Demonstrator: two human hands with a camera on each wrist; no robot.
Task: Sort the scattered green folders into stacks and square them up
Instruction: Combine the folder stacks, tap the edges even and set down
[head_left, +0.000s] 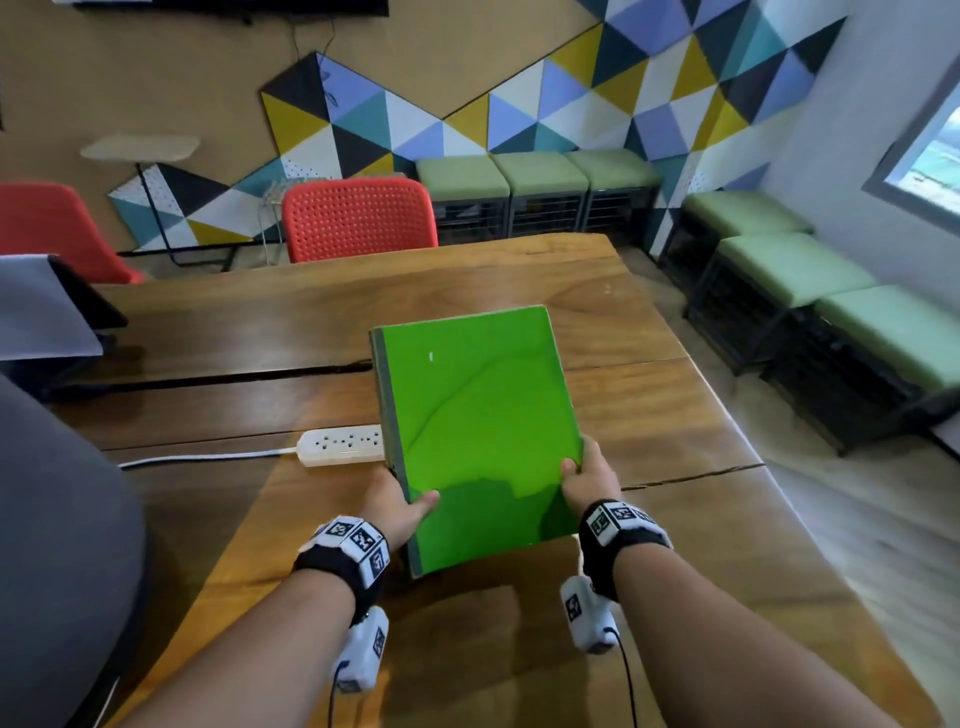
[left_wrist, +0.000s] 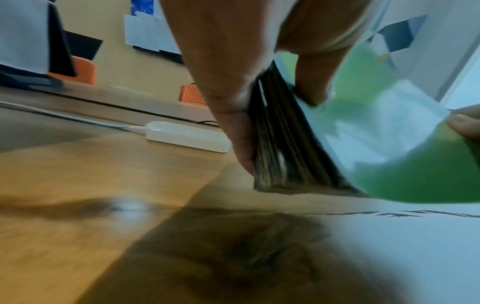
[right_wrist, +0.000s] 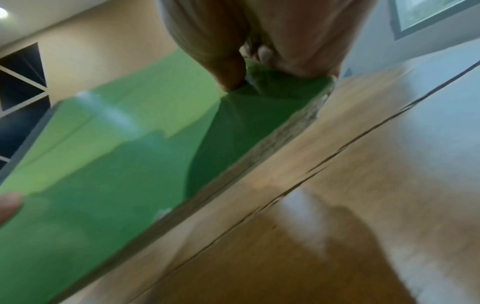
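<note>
Here, at far left, a dark stand is cut off by the frame edge. A white power strip lies on the wooden table, its right end hidden behind the stack of green folders. The left hand grips the stack's left edge, thumb on top, fingers hidden beneath. The stack is tilted, near edge low over the table. The right hand clasps the right edge likewise; both wrist views are blurred.
</note>
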